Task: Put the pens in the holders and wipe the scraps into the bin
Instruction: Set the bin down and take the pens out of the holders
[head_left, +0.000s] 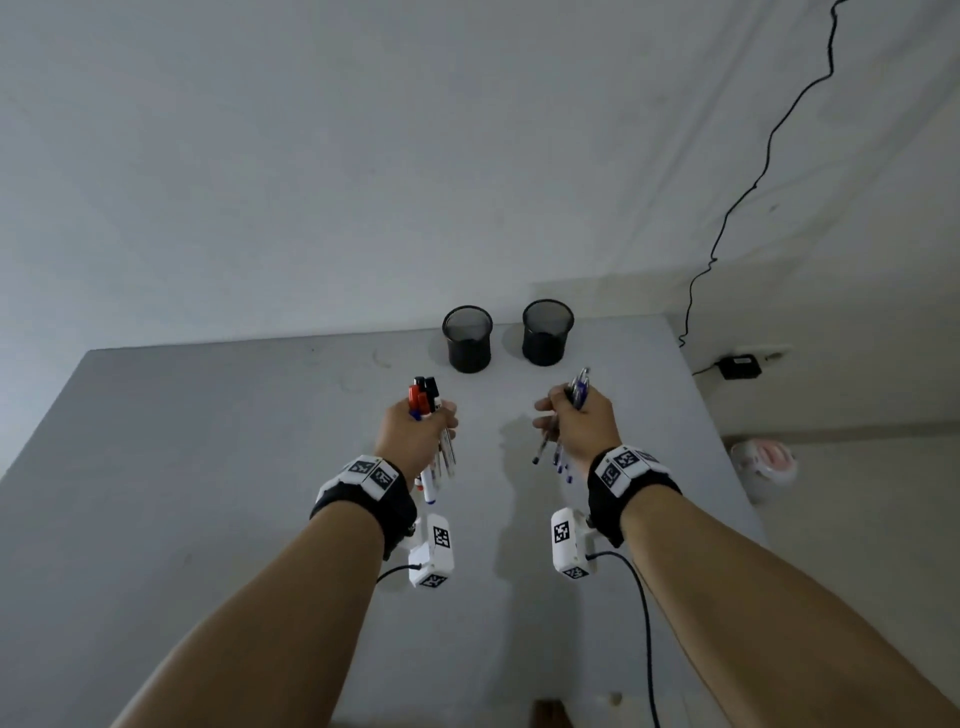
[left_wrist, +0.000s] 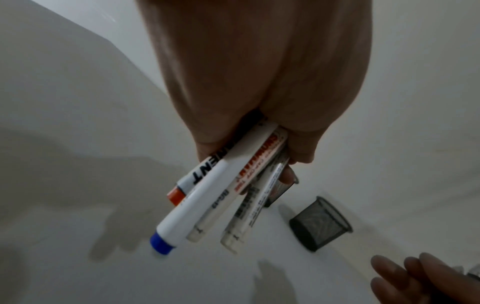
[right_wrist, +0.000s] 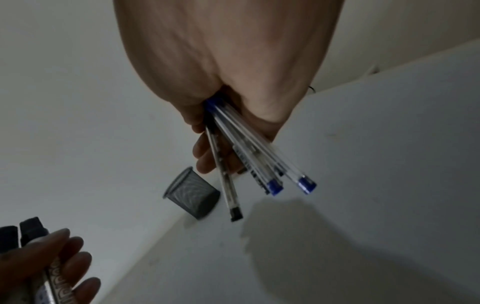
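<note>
Your left hand (head_left: 415, 434) grips a bundle of markers (head_left: 434, 431), fingers curled round the barrels; red and black caps stick up past your knuckles, and a blue-tipped end hangs down toward your wrist. The left wrist view shows the same markers (left_wrist: 223, 185) fanned out below your palm, white barrels with a blue and an orange end. Your right hand (head_left: 576, 421) grips a bundle of thin clear ballpoint pens (head_left: 563, 415), their blue and black ends splayed below your fingers; the right wrist view shows them (right_wrist: 249, 156) spread apart like a fan. Both hands hover above the grey table (head_left: 208, 467), well apart from each other.

Farther on, near the table's far edge, stand two black mesh holders: the left holder (head_left: 467, 339) beyond your left hand, the right holder (head_left: 547, 332) beyond your right. They stand upright, close together but not touching. A black cable (head_left: 769, 156) runs down the wall at far right.
</note>
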